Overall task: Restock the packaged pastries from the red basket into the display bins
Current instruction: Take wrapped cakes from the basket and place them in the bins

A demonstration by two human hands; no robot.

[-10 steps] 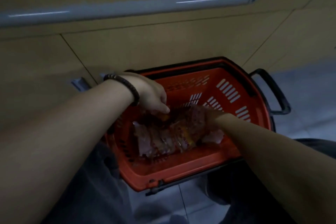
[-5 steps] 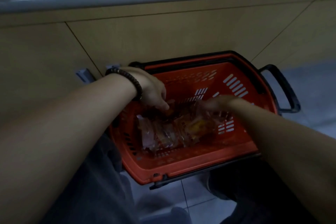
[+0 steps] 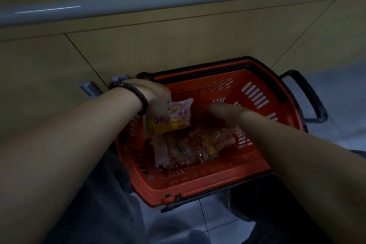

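Observation:
The red basket (image 3: 198,186) stands on the floor against a tan cabinet front. My left hand (image 3: 156,95), with a dark bead bracelet at the wrist, pinches a yellow-and-white pastry packet (image 3: 172,119) and holds it lifted over the basket's left side. Several clear-wrapped pastry packets (image 3: 190,148) lie on the basket's bottom. My right hand (image 3: 223,113) hovers blurred above them in the middle of the basket, fingers stretched forward, holding nothing I can see.
The basket's black handle (image 3: 309,97) sticks out to the right. A pale rail (image 3: 138,2) runs along the cabinet above. A small grey fitting (image 3: 87,88) sits on the cabinet left of the basket. My knees flank the basket over the tiled floor (image 3: 208,222).
My left hand has lifted a yellow-and-white packet out of the pile. My right hand has risen off the packets and moved toward the basket's middle.

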